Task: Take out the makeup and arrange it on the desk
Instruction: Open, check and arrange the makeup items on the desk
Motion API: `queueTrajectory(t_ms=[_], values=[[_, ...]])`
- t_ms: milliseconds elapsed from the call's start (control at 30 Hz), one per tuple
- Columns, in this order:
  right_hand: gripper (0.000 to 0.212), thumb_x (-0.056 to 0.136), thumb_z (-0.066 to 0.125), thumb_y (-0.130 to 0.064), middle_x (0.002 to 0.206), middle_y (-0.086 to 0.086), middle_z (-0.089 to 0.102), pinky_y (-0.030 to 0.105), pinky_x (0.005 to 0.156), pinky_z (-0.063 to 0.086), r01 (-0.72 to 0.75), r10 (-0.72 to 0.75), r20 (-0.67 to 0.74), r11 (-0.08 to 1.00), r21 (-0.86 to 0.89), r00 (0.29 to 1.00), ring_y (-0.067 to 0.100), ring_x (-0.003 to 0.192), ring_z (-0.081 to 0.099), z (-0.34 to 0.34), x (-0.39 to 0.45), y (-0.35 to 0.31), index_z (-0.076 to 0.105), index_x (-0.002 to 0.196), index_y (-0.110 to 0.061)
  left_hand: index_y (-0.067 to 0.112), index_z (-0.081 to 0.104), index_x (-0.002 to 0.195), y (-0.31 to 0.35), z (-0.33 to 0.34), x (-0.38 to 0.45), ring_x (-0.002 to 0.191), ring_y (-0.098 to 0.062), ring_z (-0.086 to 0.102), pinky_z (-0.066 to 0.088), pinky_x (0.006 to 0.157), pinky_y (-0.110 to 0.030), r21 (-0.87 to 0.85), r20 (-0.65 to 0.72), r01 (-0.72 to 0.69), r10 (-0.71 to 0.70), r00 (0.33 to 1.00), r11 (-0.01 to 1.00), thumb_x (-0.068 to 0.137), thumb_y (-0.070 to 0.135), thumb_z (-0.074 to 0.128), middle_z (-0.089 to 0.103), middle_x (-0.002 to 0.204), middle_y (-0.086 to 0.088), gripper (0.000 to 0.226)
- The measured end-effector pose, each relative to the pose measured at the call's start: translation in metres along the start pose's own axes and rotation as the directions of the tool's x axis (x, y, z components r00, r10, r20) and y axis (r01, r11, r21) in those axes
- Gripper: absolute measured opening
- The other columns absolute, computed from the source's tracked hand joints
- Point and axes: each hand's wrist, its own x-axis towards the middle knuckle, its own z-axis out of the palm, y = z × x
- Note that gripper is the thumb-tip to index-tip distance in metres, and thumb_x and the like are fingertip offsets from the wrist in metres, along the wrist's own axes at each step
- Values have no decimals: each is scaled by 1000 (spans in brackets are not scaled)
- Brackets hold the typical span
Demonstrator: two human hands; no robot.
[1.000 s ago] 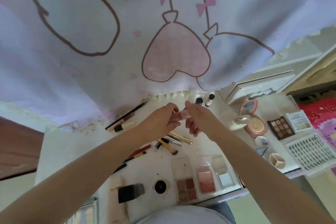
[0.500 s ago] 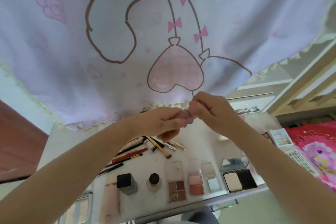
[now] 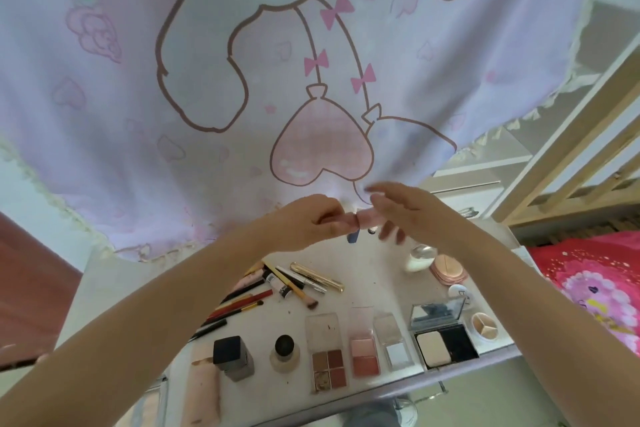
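Makeup tube (image 3: 360,218), small and pink, is hanging between both hands above the desk (image 3: 374,274). The left hand (image 3: 304,222) is pinching one end; the right hand (image 3: 405,215) is pinching the other, its remaining fingers spreading. It is risking to slip and scatter the brushes (image 3: 298,291) below.

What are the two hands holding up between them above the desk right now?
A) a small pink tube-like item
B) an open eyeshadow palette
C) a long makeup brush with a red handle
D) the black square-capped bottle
A: the left hand and right hand meet on a small pink item, held in the air above the desk; the brushes, the black-capped bottle and the eyeshadow palette all lie on the desk.
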Motion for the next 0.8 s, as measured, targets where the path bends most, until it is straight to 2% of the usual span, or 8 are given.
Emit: queueTrajectory(t_ms=[67,133,233,333,433,567,667,800], values=[[36,95,35,-39,48,-8,56,15,38,35,-145,145,4,989,-4,989,4,34,46,1,5,-2,58,79,-16,15,42,67,2,1,1,59,-9,34,27,56,-17,113,-130,-28,43,991,993,94,30,45,36,66,5,31],[36,96,39,-34,38,-6,51,16,40,32,-116,117,-11,992,47,993,6,32,38,1,5,-4,57,71,-14,25,33,63,4,0,1,59,-4,32,26,56,-14,226,-193,-23,67,979,974,94,33,44,32,68,10,34],[19,93,47,-15,56,0,60,17,50,41,56,-56,-15,998,34,998,3,44,49,-2,1,-4,58,81,-24,23,33,61,1,-3,-3,60,-3,31,27,57,-15,195,-178,-42,78,981,980,94,32,44,32,67,8,36],[24,91,50,-7,81,14,66,14,62,48,120,-120,29,993,-5,992,1,61,59,-3,1,1,56,95,-30,12,43,69,-1,-4,-6,61,-9,31,26,58,-18,141,-142,-44,64,988,989,94,28,45,33,64,4,30],[12,91,50,-17,73,5,63,16,52,47,16,-21,45,993,118,999,4,53,58,0,0,-2,61,96,-20,10,49,80,-4,1,-7,69,-12,38,29,61,-18,191,-158,-2,32,987,982,94,32,45,35,69,6,26],[29,94,45,-27,56,4,56,21,45,35,-85,84,13,980,181,996,5,35,44,4,7,-6,59,71,-17,11,56,100,-1,2,-8,79,-10,42,32,64,-17,322,-287,22,75,955,947,94,35,44,41,88,4,28],[16,89,55,-11,63,8,60,16,50,41,68,-56,-87,988,139,995,2,42,49,6,6,-1,58,79,-24,11,54,91,-1,0,-9,75,-11,40,29,60,-15,298,-289,15,75,954,954,95,35,43,38,80,6,26],[30,85,56,1,81,3,64,17,63,49,173,-167,-70,980,99,984,4,62,61,4,3,4,57,87,-29,14,43,77,-4,1,-10,65,-6,34,27,56,-12,236,-262,-6,69,963,972,94,35,44,30,70,12,27]])
